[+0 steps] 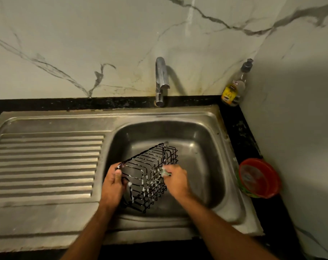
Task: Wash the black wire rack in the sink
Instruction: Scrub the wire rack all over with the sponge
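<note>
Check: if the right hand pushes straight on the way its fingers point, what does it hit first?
The right hand points up-left with a small scrubber; the soapy black wire rack comes first, already at its fingers. Depth is hard to judge.

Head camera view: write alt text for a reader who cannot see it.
Two bare hands wash a soapy black wire rack over a stainless steel sink basin: the left hand grips one end while the right hand scrubs its side. No water visibly runs from the chrome tap.

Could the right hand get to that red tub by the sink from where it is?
Probably yes. The right hand, scrubbing the rack, has nothing between it and the red tub on the counter, though it holds a small scrubber.
</note>
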`<state>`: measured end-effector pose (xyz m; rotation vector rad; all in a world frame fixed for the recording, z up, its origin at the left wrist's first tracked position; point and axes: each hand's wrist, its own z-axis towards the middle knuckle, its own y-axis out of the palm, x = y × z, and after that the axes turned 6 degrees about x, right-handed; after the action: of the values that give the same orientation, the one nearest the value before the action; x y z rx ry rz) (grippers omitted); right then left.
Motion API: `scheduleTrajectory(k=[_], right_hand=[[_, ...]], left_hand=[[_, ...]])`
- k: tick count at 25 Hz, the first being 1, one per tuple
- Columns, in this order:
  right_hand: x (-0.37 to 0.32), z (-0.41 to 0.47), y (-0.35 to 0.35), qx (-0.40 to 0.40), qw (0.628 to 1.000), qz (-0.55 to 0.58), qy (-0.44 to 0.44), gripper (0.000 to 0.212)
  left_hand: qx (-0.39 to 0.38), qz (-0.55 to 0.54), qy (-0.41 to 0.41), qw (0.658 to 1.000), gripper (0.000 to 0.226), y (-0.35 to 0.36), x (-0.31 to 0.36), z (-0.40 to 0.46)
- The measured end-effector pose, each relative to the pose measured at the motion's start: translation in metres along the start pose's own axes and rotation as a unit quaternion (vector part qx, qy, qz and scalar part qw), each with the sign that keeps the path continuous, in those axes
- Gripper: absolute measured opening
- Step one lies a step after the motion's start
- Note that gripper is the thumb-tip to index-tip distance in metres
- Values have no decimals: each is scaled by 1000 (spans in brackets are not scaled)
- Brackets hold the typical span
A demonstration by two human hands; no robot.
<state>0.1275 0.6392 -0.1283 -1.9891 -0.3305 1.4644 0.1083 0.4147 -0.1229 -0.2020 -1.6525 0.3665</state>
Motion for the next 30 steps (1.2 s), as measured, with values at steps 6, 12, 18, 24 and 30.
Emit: scheduleTrajectory(k=[6,12,18,24,30], right_hand=[[-28,10,-24,59,988,139,45,33],[-42,-29,-35,-80,972,-30,-217,21],[-50,-39,-31,73,897,-88,-428,26],[-78,-45,-55,-59,933,-230,-271,35],[-111,-29,-37,-28,922,-270,-276,43]], left_hand=[[-10,-128,-76,989,25,8,18,-7],[-13,-131,-62,989,28,8,17,-4],[31,-220,-102,970,32,25,30,-2],[-43,-204,-125,970,25,27,56,4],[-29,-225,-161,961,25,16,61,12]])
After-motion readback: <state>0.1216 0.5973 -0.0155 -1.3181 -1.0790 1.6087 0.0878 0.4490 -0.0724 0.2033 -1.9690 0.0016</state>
